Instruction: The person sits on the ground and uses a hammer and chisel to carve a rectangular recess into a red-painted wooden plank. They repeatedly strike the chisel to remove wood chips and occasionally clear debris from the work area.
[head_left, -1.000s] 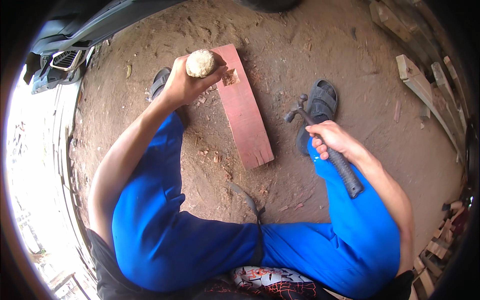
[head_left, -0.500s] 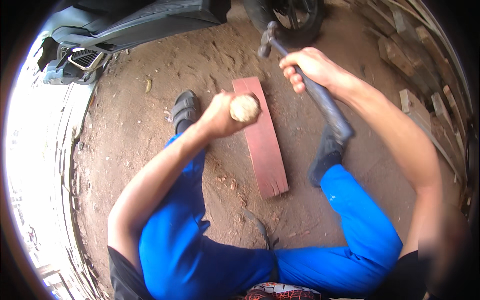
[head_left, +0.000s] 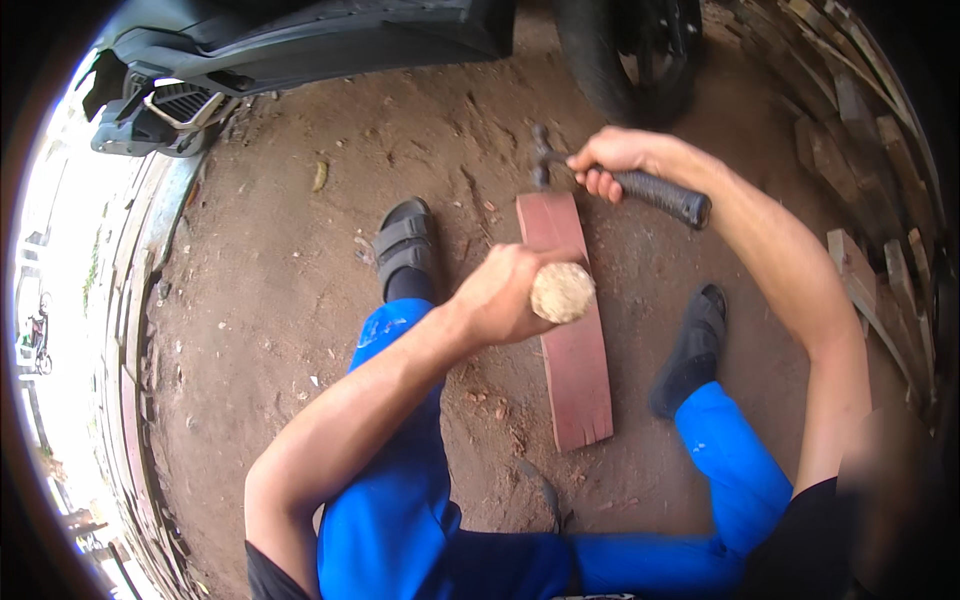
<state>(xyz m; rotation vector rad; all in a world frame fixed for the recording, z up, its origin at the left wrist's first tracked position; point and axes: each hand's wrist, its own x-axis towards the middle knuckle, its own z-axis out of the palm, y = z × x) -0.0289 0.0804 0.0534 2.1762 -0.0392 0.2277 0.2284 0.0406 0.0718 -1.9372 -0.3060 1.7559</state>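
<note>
My left grip [head_left: 503, 296] is closed around a round, pale-ended object [head_left: 562, 293], its lower part hidden, above the reddish board [head_left: 578, 385] lying on the dirt floor [head_left: 270, 290]. My right grip [head_left: 618, 163] clasps a hammer [head_left: 655, 192] by its dark handle, near the board's far end.

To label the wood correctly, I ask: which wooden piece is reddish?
The flat board lying between the left sandal and the right sandal; the wood pieces at the right look brownish.
</note>
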